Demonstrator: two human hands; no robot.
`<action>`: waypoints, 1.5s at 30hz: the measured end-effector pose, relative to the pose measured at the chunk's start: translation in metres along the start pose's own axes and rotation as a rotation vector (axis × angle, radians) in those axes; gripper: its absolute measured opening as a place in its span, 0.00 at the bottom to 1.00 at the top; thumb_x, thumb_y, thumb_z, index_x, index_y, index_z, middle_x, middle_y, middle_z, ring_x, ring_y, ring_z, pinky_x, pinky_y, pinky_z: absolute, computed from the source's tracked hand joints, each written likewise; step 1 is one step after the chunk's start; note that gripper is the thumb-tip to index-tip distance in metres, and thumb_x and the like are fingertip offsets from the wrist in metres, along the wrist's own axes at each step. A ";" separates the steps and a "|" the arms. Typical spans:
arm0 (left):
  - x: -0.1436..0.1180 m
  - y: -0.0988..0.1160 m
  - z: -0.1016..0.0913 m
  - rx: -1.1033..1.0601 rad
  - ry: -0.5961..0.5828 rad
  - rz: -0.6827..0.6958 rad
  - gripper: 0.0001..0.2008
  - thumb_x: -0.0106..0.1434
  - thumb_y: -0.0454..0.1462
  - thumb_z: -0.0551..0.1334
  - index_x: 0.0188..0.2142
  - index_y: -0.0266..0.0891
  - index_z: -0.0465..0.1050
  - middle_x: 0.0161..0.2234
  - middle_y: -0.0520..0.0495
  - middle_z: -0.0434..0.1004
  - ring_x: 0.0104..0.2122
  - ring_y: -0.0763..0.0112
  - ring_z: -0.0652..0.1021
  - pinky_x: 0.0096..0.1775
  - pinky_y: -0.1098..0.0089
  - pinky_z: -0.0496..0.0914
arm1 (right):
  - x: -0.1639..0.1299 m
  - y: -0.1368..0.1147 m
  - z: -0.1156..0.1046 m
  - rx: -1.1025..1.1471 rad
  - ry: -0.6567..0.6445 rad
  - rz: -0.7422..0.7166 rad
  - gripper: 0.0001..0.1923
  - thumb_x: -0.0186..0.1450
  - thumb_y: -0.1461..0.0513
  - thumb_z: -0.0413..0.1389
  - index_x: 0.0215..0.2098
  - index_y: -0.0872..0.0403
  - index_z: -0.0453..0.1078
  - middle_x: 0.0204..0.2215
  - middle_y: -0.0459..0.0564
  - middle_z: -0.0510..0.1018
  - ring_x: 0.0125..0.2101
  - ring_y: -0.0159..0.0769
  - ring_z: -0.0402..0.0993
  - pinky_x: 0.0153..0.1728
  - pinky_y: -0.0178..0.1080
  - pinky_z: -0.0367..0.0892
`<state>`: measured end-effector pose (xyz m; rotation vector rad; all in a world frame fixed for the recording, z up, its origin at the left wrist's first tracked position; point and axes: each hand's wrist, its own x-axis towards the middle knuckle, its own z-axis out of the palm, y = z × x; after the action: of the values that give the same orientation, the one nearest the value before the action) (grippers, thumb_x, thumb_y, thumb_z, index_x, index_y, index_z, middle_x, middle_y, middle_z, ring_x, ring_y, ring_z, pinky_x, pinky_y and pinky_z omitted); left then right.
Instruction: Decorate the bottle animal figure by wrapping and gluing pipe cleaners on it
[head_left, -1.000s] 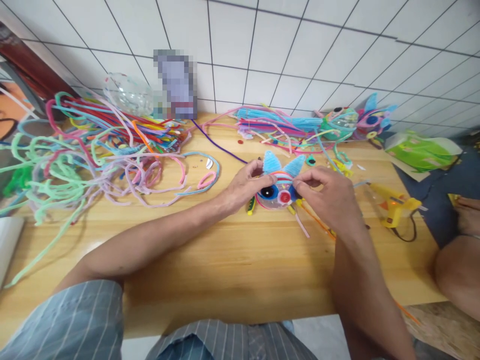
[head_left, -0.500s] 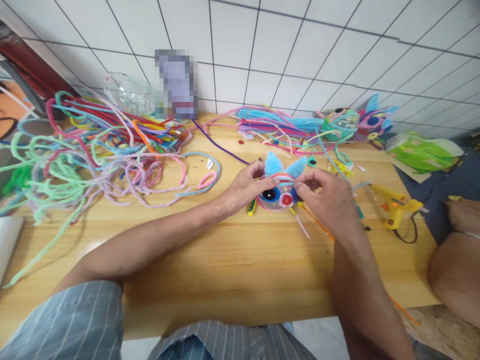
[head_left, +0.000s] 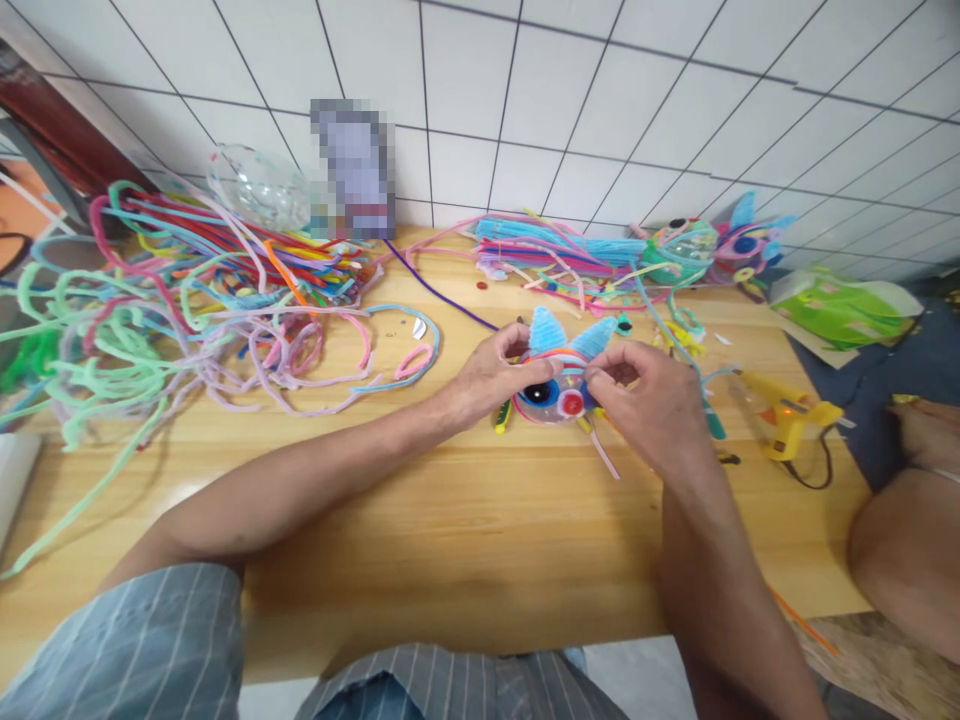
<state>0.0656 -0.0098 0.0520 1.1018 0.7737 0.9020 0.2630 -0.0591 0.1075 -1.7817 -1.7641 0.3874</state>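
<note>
We see a wooden table (head_left: 465, 540) spanning the scene, with a white tiled wall (head_left: 600, 90) at its far edge. On the far left of the table lies the largest item, a tangled heap of pipe cleaners (head_left: 172, 300) in green, pink, lilac, red and blue. A clear plastic globe (head_left: 259, 190) rests behind this heap, against the wall. At the far centre-right we find a straight bundle of pipe cleaners (head_left: 555, 250), mostly light blue and pink. To its right stand finished craft figures (head_left: 712, 245) with blue ears. A green bag (head_left: 840, 305) sits at the far right edge. A yellow glue gun (head_left: 784, 415) lies on the right of the table, near the right hand, with its dark cord trailing toward the near side.

At mid-table we locate the work piece: a small pipe-cleaner animal face (head_left: 559, 385) with two light blue ears, a large black-and-blue eye and a red button. It rests on the table between the two hands.

The left hand (head_left: 495, 375) is partly closed, its fingers curled against the left side of the face and steadying it. The right hand (head_left: 649, 400) is curled, thumb and forefinger pinched together at the right edge of the face, just below the right ear; we cannot tell exactly what strand they grip
</note>
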 end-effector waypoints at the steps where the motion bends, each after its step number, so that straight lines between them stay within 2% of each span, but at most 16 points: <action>1: 0.000 0.000 0.000 -0.007 -0.002 0.001 0.23 0.54 0.45 0.78 0.44 0.38 0.75 0.44 0.47 0.83 0.44 0.66 0.80 0.49 0.65 0.73 | 0.000 -0.001 0.000 0.003 0.000 0.003 0.02 0.58 0.61 0.59 0.29 0.48 0.75 0.26 0.46 0.82 0.27 0.40 0.78 0.33 0.42 0.70; 4: 0.002 -0.001 0.000 -0.009 -0.005 0.000 0.23 0.54 0.45 0.78 0.44 0.38 0.75 0.44 0.47 0.83 0.43 0.66 0.80 0.49 0.64 0.73 | 0.001 -0.001 -0.003 0.038 -0.029 -0.002 0.02 0.57 0.61 0.59 0.28 0.48 0.75 0.26 0.46 0.82 0.27 0.39 0.77 0.32 0.41 0.71; 8: 0.002 -0.002 -0.002 0.018 -0.011 -0.006 0.22 0.55 0.45 0.77 0.43 0.38 0.75 0.45 0.45 0.83 0.44 0.65 0.80 0.49 0.64 0.73 | 0.002 0.002 -0.012 0.142 -0.109 -0.007 0.06 0.63 0.56 0.61 0.30 0.48 0.77 0.26 0.46 0.84 0.27 0.39 0.77 0.32 0.42 0.72; 12: 0.001 -0.002 -0.003 0.074 0.005 -0.017 0.21 0.56 0.46 0.77 0.43 0.39 0.75 0.45 0.46 0.83 0.43 0.65 0.80 0.47 0.64 0.73 | 0.000 0.004 -0.023 0.149 -0.067 -0.006 0.08 0.67 0.55 0.61 0.32 0.47 0.78 0.28 0.47 0.84 0.29 0.41 0.79 0.34 0.44 0.74; 17: 0.001 -0.004 -0.002 0.082 0.003 -0.014 0.20 0.57 0.45 0.75 0.42 0.38 0.74 0.42 0.48 0.82 0.42 0.67 0.80 0.47 0.65 0.73 | -0.008 0.001 -0.028 0.050 -0.035 -0.156 0.06 0.69 0.57 0.60 0.38 0.46 0.81 0.36 0.50 0.86 0.36 0.45 0.83 0.40 0.48 0.77; 22: 0.002 -0.005 -0.001 0.052 0.011 0.005 0.20 0.57 0.45 0.75 0.43 0.39 0.74 0.43 0.48 0.82 0.43 0.67 0.80 0.50 0.64 0.73 | -0.015 0.001 -0.022 -0.041 -0.055 -0.291 0.09 0.72 0.59 0.58 0.41 0.43 0.82 0.42 0.51 0.88 0.46 0.51 0.85 0.52 0.56 0.77; 27: 0.003 -0.007 -0.002 0.061 0.012 0.011 0.21 0.56 0.47 0.76 0.42 0.39 0.74 0.44 0.48 0.82 0.44 0.66 0.80 0.50 0.63 0.73 | -0.017 0.007 -0.015 -0.077 -0.036 -0.347 0.11 0.73 0.59 0.57 0.44 0.44 0.83 0.43 0.52 0.88 0.47 0.51 0.85 0.52 0.56 0.78; 35: 0.002 -0.007 -0.002 0.058 0.003 0.019 0.21 0.57 0.47 0.75 0.43 0.39 0.74 0.44 0.47 0.81 0.44 0.66 0.79 0.49 0.64 0.72 | -0.017 0.008 -0.013 -0.077 -0.044 -0.355 0.10 0.73 0.59 0.57 0.44 0.46 0.82 0.42 0.52 0.88 0.46 0.50 0.86 0.50 0.53 0.78; 45: 0.000 -0.005 -0.001 0.072 0.016 0.011 0.20 0.57 0.47 0.75 0.42 0.39 0.74 0.42 0.49 0.80 0.42 0.68 0.78 0.47 0.65 0.72 | -0.015 0.008 -0.016 0.025 -0.090 -0.258 0.09 0.70 0.60 0.58 0.43 0.47 0.81 0.42 0.52 0.87 0.42 0.46 0.84 0.47 0.51 0.77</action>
<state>0.0658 -0.0109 0.0469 1.1640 0.8192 0.8991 0.2778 -0.0768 0.1121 -1.5150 -2.0129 0.3845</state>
